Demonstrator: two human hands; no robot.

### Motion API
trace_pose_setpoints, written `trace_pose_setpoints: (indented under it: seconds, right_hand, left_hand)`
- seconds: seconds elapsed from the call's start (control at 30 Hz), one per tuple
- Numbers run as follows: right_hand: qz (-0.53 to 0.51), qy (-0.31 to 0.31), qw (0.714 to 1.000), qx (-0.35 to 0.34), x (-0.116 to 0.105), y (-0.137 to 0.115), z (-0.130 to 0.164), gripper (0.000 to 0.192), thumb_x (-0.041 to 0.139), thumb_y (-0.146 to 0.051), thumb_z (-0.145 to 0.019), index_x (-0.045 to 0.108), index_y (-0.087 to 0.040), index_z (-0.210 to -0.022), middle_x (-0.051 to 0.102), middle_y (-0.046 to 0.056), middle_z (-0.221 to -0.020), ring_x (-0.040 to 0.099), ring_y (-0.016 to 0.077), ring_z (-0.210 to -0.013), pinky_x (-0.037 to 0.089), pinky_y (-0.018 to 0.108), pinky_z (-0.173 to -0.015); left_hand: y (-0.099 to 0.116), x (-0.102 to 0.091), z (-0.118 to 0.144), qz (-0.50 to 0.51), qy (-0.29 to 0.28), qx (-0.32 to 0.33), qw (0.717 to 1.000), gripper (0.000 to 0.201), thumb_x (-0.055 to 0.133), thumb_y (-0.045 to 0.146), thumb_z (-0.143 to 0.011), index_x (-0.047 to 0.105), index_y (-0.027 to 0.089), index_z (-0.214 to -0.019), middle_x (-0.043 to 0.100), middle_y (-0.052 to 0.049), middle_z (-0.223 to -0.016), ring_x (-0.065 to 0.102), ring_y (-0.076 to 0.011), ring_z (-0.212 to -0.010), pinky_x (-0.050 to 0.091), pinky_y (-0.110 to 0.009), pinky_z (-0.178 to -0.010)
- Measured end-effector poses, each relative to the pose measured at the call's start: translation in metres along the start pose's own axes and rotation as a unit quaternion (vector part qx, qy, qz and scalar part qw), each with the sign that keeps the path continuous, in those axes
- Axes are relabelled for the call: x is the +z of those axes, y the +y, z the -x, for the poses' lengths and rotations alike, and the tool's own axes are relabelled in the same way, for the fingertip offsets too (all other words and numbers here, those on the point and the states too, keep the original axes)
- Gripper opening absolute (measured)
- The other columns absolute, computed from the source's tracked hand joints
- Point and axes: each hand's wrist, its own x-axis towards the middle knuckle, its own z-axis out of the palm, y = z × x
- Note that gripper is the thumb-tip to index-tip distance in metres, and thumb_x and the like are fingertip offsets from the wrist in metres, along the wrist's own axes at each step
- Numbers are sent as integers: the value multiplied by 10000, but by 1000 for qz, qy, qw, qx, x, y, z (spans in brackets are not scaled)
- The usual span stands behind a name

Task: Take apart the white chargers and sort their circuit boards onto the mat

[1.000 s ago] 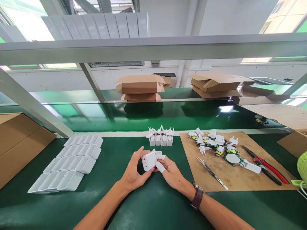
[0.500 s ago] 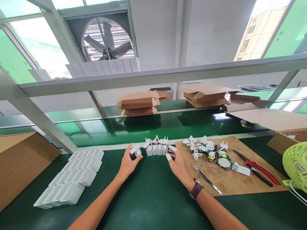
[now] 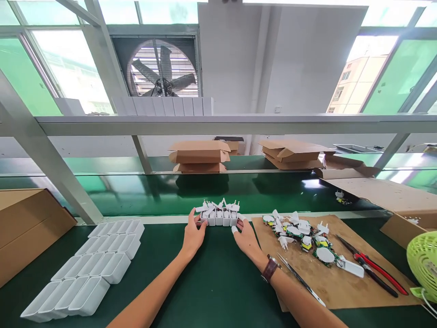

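Observation:
A short row of white charger plugs (image 3: 220, 215) with folded prongs stands at the far edge of the green table, by the conveyor. My left hand (image 3: 193, 236) presses against the row's left end and my right hand (image 3: 246, 237) against its right end, so both hands clasp the row between them. White finger cots cover my right fingertips, and a brown watch (image 3: 269, 268) is on that wrist.
Rows of white charger shells (image 3: 92, 264) lie at the left. A cardboard sheet (image 3: 341, 282) at the right carries circuit boards (image 3: 303, 230), tweezers (image 3: 300, 280) and red-handled pliers (image 3: 378, 271). A green fan (image 3: 425, 259) is at far right, cardboard boxes (image 3: 200, 155) beyond the conveyor.
My left hand carried the charger from in front of me to the row's left end. My right hand reached to the row's right end. The view tilted upward.

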Motion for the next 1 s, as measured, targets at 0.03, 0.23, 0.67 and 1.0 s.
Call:
trace_pose_setpoints:
  seconds: [0.03,0.23,0.67,1.0]
  right_hand:
    - [3,2,1000,-3,2,-2,-10,588,613,-197,-708,536,-191,-1291,628,158,-1373,599,314,-1315,390,540,-1195]
    - [17,9,1000,-18,18,-12,-74,602,579,-148,-702,522,-193,-1299,619,144,-1389,577,302,-1345,390,519,-1198]
    - [87,-47,995,-15,-2,-3,-90,506,664,-205,-745,580,-177,-1243,651,194,-1338,576,376,-1344,427,615,-1148]
    - [129,-66,988,-51,-111,5,-51,387,734,-347,-728,678,-239,-1095,729,173,-1224,701,360,-1174,542,542,-1076]
  left_hand:
    - [-1,3,-9,4,8,7,1000,659,646,310,-904,388,187,-1498,729,-192,-1228,756,-268,-930,595,-446,-852]
    - [-12,24,-65,15,36,21,999,662,609,264,-924,331,172,-1518,709,-213,-1258,758,-267,-945,603,-432,-849]
    - [9,-12,-39,-43,-30,63,997,596,699,293,-866,509,214,-1425,545,-176,-1492,547,-332,-1381,482,-527,-1123]
    - [17,-204,68,-402,86,241,879,258,614,355,-949,676,231,-1166,630,-152,-1376,485,-378,-1409,447,-628,-1115]
